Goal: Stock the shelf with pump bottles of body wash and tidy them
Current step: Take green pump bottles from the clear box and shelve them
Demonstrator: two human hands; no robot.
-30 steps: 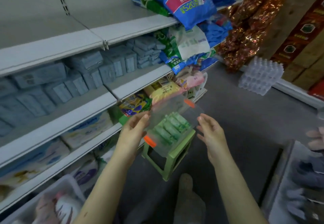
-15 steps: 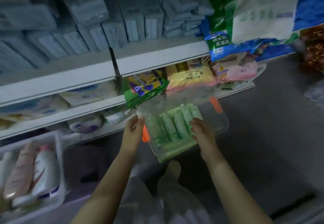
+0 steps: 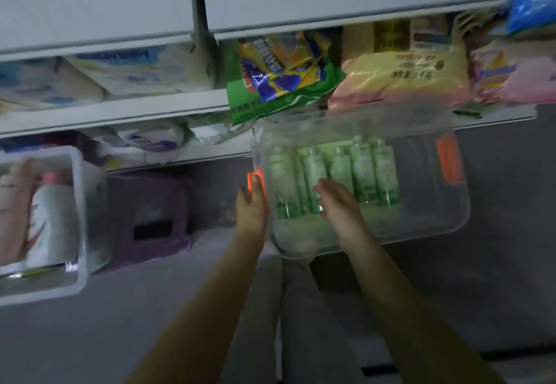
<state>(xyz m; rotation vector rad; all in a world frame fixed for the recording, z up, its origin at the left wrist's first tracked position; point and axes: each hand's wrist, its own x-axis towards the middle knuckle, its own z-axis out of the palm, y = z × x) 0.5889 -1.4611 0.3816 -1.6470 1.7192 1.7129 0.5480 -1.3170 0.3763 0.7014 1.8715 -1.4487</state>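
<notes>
Fingers [image 3: 256, 186] of the left hand [image 3: 251, 207] lie straight against the orange latch [image 3: 250, 176] at the left end of the clear bin [image 3: 436, 221]. The right hand [image 3: 338, 207] rests on the bin's near side, too blurred to tell whether it grips. Pale green bottles [image 3: 364, 170] with small caps lie in a row inside the bin, just in front of the low shelf [image 3: 120, 115].

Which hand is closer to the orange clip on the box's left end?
Left. The left hand touches that orange clip; the right hand rests further right on the box, over the green bottles.
</notes>
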